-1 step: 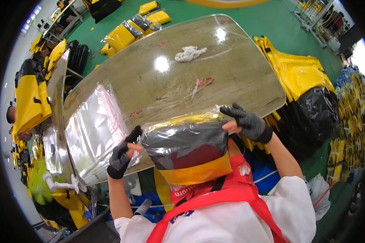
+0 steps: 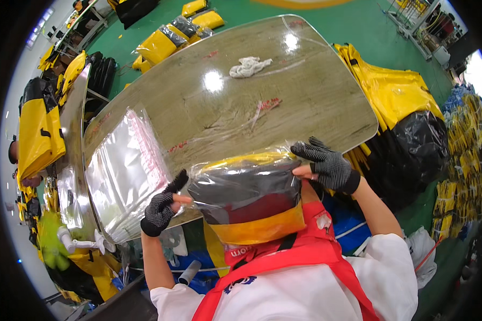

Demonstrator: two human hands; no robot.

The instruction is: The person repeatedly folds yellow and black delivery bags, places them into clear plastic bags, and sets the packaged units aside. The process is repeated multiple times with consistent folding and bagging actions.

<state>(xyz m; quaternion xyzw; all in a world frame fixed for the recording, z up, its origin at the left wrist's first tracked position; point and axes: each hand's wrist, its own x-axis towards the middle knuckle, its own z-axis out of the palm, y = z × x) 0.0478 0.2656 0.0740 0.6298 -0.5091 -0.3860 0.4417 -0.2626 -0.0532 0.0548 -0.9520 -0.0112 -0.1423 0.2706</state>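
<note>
A clear plastic bag (image 2: 246,187) with a folded black and yellow item inside is held up before my chest, over the table's near edge. My left hand (image 2: 163,208), in a black dotted glove with the thumb bare, is closed at the bag's left edge. At the upper right corner, my right hand (image 2: 326,166), gloved the same way, grips the bag between thumb and fingers. The yellow part shows along the bag's top and bottom, with black between. Left of the bag lies a stack of clear plastic bags (image 2: 118,171) with a pink-marked strip.
The brown table (image 2: 305,91) carries a crumpled white cloth (image 2: 250,67) and a red-marked plastic scrap (image 2: 266,105). Packed yellow and black bundles (image 2: 160,45) lie on the green floor beyond. A yellow and black pile (image 2: 396,112) stands at right. A green fan (image 2: 53,241) is at lower left.
The table sits slightly higher in the picture. Both hands keep their hold on the plastic bag, with only a slight shift of the fingers.
</note>
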